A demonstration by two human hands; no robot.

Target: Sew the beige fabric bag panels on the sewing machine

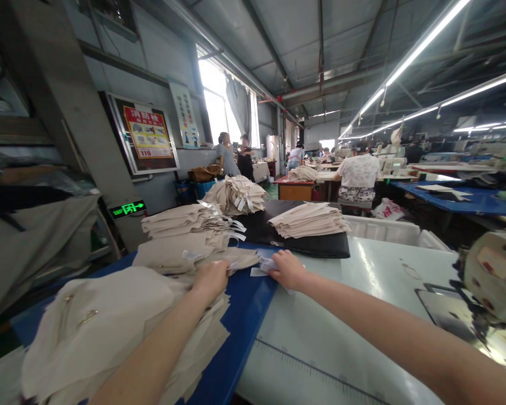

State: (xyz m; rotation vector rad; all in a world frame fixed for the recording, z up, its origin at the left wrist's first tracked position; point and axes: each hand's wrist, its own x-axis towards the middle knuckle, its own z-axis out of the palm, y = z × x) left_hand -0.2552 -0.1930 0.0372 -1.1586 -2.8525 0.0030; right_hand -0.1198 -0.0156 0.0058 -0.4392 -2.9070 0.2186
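Note:
My left hand (pixel 212 279) is closed at the edge of a beige fabric piece (pixel 247 260), whose tip sticks out past the fingers. Its fingertips are partly hidden. My right hand (pixel 289 270) pinches small white printed labels (pixel 266 264) just right of that tip. Another white label (pixel 191 255) lies on the beige fabric stack (pixel 181 225) behind my left hand. Under my left forearm spreads a larger pile of beige fabric pieces (pixel 118 298), with metal rings or zips showing on top.
A sewing machine (pixel 495 275) stands at right on the pale tabletop (pixel 320 332), which has a ruler strip. Beyond are a fabric bundle (pixel 236 194), another fabric stack (pixel 310 219) on a black sheet (pixel 320 246), and a white bin (pixel 383 229). Co-workers are farther back.

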